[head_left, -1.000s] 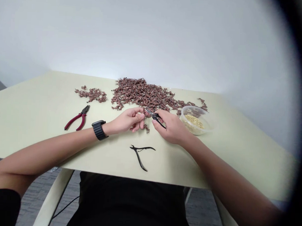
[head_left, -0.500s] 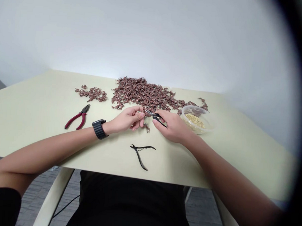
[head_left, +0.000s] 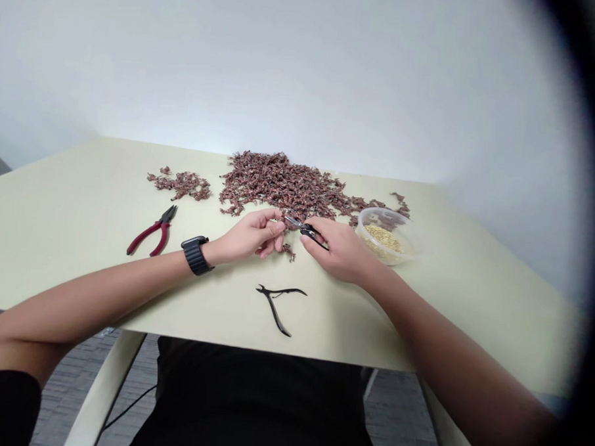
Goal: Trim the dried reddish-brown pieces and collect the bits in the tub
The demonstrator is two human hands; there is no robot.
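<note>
The table (head_left: pixel 215 311) spreads beneath the left hand (head_left: pixel 257 234) and right hand (head_left: pixel 340 250). The pile (head_left: pixel 279 183) lies just beyond both. The tub (head_left: pixel 389 257) stands just outside the right hand, which grips the pliers (head_left: pixel 306 229). These sit between the hands, long axis slanting, tips pointing leftward and slightly away, at the left fingertips. The left hand is curled, thumb against fingers; what it pinches, I cannot tell.

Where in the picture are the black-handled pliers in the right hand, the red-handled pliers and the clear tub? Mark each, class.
Black-handled pliers (head_left: pixel 308 230): head view, on the black part by the joint.
Red-handled pliers (head_left: pixel 166 222): head view, near the joint.
Clear tub (head_left: pixel 361 230): head view, on the left wall.
</note>
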